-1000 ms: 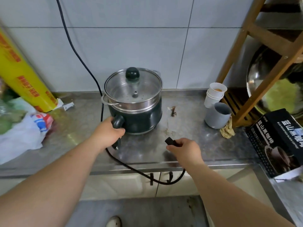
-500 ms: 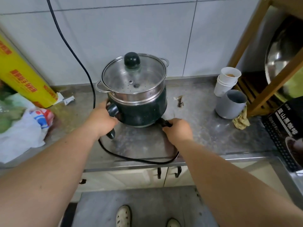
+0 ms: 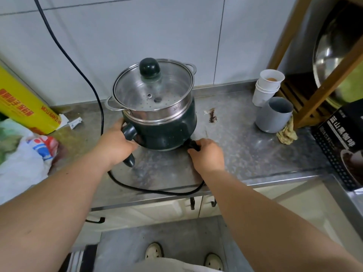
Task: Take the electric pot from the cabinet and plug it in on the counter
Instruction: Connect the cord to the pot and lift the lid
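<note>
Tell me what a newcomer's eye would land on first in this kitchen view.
The dark green electric pot with its steel steamer tier and glass lid stands mid-counter against the tiled wall. The left hand grips its handle while the right hand presses the black plug at its base, the cord looping along the counter edge. A bright yellow wrap box leans at far left.
</note>
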Motion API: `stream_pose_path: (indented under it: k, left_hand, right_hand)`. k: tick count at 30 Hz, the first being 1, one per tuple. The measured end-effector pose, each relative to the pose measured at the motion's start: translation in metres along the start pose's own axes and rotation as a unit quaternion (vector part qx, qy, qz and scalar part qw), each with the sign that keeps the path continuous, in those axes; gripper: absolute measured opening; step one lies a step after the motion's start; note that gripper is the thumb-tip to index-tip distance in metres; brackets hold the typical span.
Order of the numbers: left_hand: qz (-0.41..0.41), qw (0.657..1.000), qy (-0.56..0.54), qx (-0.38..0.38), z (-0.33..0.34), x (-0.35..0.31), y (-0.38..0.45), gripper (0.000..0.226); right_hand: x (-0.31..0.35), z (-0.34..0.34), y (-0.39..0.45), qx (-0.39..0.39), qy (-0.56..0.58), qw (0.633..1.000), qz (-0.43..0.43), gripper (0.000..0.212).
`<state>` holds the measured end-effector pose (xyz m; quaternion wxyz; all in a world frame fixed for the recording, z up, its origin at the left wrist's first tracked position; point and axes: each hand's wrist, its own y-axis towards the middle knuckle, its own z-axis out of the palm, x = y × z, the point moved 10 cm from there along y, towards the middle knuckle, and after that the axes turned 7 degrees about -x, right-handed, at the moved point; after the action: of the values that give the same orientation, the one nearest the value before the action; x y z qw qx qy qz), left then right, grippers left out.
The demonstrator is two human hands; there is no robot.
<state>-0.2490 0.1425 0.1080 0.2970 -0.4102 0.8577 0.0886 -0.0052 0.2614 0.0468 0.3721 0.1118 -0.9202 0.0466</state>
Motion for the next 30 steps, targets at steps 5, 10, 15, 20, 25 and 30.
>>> stream_pose_path:
  k: [5, 10, 15, 20, 25, 30]
  left_hand:
    - [0.001, 1.0, -0.017, 0.01, 0.0, 0.0, -0.001, 0.074]
    - [-0.004, 0.999, -0.043, 0.031, 0.0, 0.0, -0.004, 0.07]
    - [0.009, 0.998, -0.036, 0.048, 0.001, -0.001, -0.002, 0.062]
    - [0.021, 0.998, -0.027, 0.062, 0.0, 0.001, 0.0, 0.058]
    - [0.028, 0.996, -0.029, 0.077, 0.001, -0.002, 0.006, 0.066]
    - [0.025, 0.997, -0.021, 0.074, -0.003, -0.005, 0.006, 0.074]
  right_hand:
    - [0.009, 0.001, 0.006, -0.001, 0.003, 1.0, -0.014, 0.03]
    - [0.008, 0.003, 0.01, 0.016, 0.007, 1.0, -0.009, 0.031]
    - [0.01, 0.004, 0.021, 0.042, 0.021, 0.999, 0.01, 0.028]
    - [0.012, 0.01, 0.016, 0.029, 0.001, 1.0, 0.007, 0.029]
    - [0.011, 0.011, 0.026, 0.038, 0.015, 0.999, 0.035, 0.03]
    - [0.015, 0.014, 0.021, 0.054, 0.008, 0.998, 0.039, 0.03]
